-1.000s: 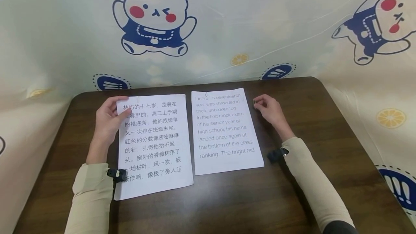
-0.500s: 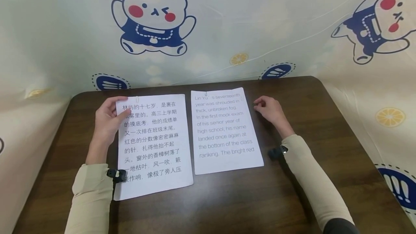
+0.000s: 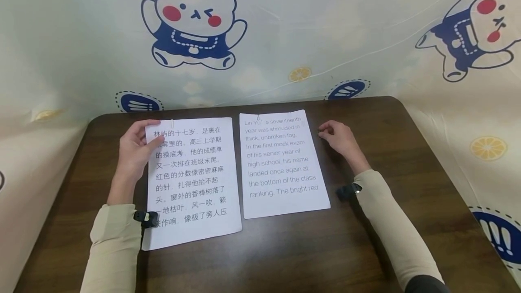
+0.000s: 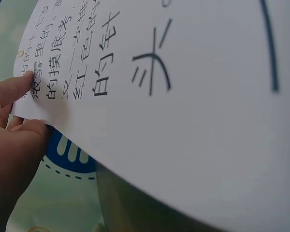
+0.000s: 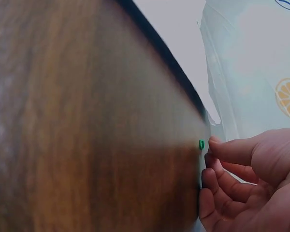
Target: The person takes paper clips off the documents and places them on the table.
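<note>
My left hand [image 3: 136, 150] pinches the upper left edge of a sheet of paper [image 3: 195, 234] printed with large Chinese text, thumb on top and fingers behind. In the left wrist view this paper [image 4: 174, 140] bows up toward the camera. A pale paper clip [image 3: 172, 124] sits on its top edge. At the table's right, my right hand [image 3: 341, 141] pinches a small green paper clip [image 5: 201, 144], whose looped end shows beyond the thumb tip in the right wrist view. Beside this hand lies a paper [image 3: 285, 207] with English text, a dark clip [image 3: 258, 118] at its top.
Both papers lie on a dark brown wooden table [image 3: 285, 257] with rounded far corners. Behind it hangs a pale cloth [image 3: 285, 35] with cartoon bears and orange slices. A small black camera [image 3: 146, 219] is strapped to the left wrist.
My right thumb and fingers have shifted slightly; the clip end that showed at their tips a second ago is hidden in the head view now. The left hand and both papers stay put.
</note>
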The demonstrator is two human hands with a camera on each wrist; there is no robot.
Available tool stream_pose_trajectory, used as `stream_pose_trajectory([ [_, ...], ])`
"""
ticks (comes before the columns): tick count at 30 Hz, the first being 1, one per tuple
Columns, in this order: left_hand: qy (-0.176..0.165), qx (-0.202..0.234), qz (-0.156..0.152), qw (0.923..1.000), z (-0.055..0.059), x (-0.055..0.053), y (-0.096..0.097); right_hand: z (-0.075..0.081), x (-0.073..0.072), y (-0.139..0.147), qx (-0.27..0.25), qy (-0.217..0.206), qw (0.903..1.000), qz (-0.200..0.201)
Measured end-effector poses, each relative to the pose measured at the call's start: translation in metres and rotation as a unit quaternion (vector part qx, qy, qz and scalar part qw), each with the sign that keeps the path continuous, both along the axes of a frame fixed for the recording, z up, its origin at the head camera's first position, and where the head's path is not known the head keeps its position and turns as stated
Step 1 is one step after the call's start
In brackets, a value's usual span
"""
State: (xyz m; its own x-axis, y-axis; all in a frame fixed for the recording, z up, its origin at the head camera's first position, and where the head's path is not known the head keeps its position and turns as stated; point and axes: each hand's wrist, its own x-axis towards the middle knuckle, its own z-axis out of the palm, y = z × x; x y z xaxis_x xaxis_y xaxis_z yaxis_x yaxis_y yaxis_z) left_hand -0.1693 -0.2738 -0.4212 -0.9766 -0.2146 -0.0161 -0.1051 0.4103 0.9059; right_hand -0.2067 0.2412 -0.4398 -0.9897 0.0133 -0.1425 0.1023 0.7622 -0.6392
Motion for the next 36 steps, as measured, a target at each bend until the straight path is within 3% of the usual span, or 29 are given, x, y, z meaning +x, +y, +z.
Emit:
stream_pose_trajectory([
  [11,-0.003,-0.004,-0.004,1.0000,-0.002,-0.001,-0.001,0.010,0.001,-0.010,-0.018,0.034,0.9993,-0.002],
  [24,0.006,0.008,-0.008,0.9999,-0.006,-0.003,0.000,0.035,-0.010,-0.056,-0.043,0.054,0.9975,0.012],
  [36,0.009,0.010,-0.006,0.9999,-0.007,-0.003,-0.001,0.045,-0.023,-0.089,-0.044,0.073,0.9951,0.050],
])
